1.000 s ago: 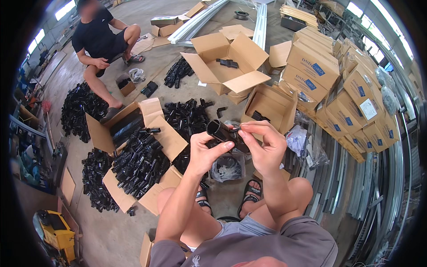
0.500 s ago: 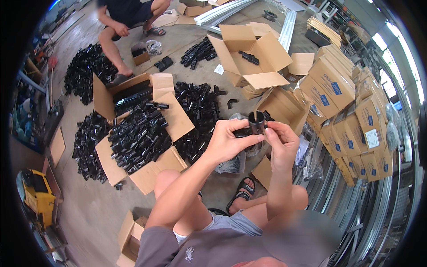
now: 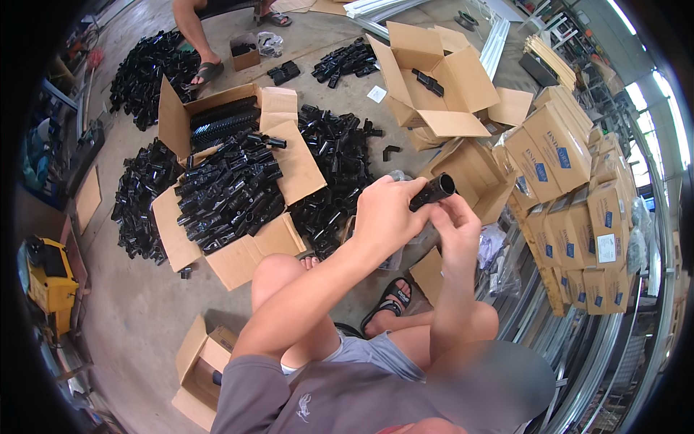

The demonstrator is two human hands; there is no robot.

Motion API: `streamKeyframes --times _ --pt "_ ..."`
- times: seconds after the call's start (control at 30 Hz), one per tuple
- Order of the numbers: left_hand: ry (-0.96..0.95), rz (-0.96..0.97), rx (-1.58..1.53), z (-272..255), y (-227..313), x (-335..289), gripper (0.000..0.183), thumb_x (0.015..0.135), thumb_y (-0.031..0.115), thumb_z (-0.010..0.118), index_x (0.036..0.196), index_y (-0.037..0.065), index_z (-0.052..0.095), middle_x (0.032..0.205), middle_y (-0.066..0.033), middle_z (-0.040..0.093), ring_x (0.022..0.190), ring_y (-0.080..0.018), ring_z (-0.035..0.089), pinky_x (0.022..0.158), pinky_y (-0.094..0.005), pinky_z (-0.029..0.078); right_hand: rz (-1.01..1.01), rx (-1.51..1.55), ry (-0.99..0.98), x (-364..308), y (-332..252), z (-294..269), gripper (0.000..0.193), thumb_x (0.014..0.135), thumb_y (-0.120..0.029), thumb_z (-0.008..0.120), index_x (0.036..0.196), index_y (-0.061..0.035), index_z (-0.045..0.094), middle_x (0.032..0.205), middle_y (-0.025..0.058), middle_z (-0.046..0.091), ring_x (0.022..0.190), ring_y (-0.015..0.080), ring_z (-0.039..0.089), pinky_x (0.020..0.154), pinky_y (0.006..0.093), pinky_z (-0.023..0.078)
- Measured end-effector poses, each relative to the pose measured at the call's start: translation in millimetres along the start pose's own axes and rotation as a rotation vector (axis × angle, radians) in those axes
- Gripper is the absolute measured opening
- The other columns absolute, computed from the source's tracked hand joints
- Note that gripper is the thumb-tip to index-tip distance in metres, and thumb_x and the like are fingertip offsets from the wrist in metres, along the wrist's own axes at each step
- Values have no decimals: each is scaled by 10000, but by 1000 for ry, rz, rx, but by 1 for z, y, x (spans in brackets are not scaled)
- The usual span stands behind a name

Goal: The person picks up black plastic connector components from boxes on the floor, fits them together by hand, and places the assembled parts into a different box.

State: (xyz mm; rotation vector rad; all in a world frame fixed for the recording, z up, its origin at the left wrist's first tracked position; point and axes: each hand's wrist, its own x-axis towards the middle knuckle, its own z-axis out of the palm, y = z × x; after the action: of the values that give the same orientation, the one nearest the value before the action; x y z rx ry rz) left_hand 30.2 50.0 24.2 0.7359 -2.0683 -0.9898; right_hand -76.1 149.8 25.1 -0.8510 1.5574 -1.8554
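Observation:
A black tube fitting [image 3: 439, 186] is held up in front of me, its round open end facing up and to the right. My left hand [image 3: 390, 215] is closed around its other end. Thumb and fingertips of my right hand [image 3: 456, 226] pinch at its lower side, partly hiding it. Below and left of my hands, an open carton [image 3: 173, 130] is heaped with black fittings [image 3: 231, 188]. Another pile of black fittings [image 3: 332, 155] lies on the floor between that carton and my left hand.
An open carton [image 3: 463, 87] with one black piece inside stands ahead. Stacked sealed cartons [image 3: 549, 159] and long metal profiles [image 3: 578, 362] are on the right. A co-worker's leg [image 3: 194, 32] shows at the far left by more fittings. A yellow machine [image 3: 54, 282] sits at the left.
The fitting has turned from upright, slotted end up, to tilted with its round opening toward the upper right. My left hand has rolled over it. The view has shifted downward.

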Motion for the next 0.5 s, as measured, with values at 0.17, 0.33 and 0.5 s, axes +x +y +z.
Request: streamKeyframes --times 0.17,0.33,0.5 --pt "66 -30 168 18 -6 -7 374 734 197 732 1075 43 714 775 -184 686 693 -313 618 693 -395 528 -19 -366 131 17 39 2 259 915 -204 701 830 35 649 747 6 640 684 49 529 610 231 429" --pt "-427 -252 -259 -8 -18 1 543 782 252 733 1230 -34 625 915 -152 698 780 -172 648 735 -314 529 113 -316 107 23 51 -25 322 948 -284 662 835 17 652 727 -16 619 668 37 481 599 233 410" --pt "-262 -398 -408 10 -33 7 516 963 321 619 1316 -50 551 1112 -71 667 985 -120 587 864 -269 472 147 24 7 24 41 -25 307 968 -308 633 998 -7 681 884 -4 669 772 58 558 717 229 439"
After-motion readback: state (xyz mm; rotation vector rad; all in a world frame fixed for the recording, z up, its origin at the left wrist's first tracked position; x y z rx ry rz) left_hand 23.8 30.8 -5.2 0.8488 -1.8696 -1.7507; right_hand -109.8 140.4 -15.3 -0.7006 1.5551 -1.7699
